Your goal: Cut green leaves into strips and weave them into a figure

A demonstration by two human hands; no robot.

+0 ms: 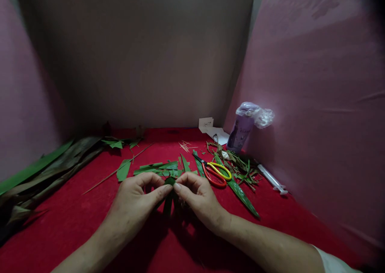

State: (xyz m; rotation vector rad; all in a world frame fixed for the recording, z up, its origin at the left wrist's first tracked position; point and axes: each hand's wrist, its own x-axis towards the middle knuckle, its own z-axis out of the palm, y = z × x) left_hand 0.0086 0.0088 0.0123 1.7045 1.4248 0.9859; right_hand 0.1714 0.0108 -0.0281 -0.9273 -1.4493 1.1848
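Between my two hands is a small folded green leaf [170, 181], its dark strips hanging down below the fingers. My left hand [140, 192] pinches it from the left with thumb and forefinger. From the other side my right hand [200, 196] grips it the same way, thumb tip close to the left thumb. Just beyond the hands lie cut green leaf pieces [156, 168]. Scissors [215, 172] with one red and one yellow handle rest right of them, blades pointing away to the left. The lower part of the held leaf is in shadow.
Long leaves [45, 168] lie at the left, near a thin stick [114, 172]. Toothpicks [185, 146] and white paper [217, 134] are at the back. On the right stand a purple bottle [240, 132], leaf scraps [243, 168] and a syringe [272, 180], beside a pink wall [325, 124].
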